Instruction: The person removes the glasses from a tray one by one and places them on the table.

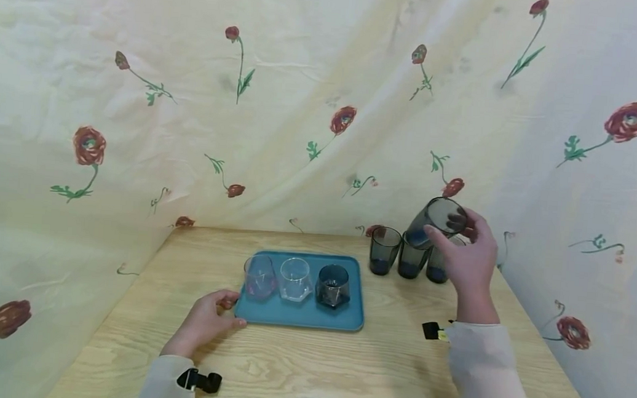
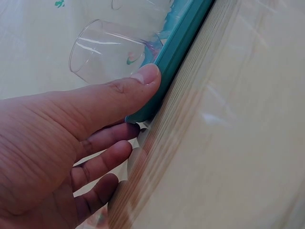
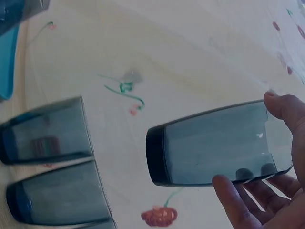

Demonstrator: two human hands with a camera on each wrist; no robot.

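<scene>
While the right hand [image 1: 471, 256] curls thumb and fingers round a tilted smoky tumbler [image 3: 214, 143], raised near three matching tumblers [image 1: 383, 250], the left hand [image 1: 206, 319] pinches a blue tray [image 1: 299, 318] bearing three short glasses [image 1: 295, 280]. Below spreads a pale wood-grain table [image 1: 295, 370], backed by flower-printed cloth [image 1: 287, 86].
</scene>
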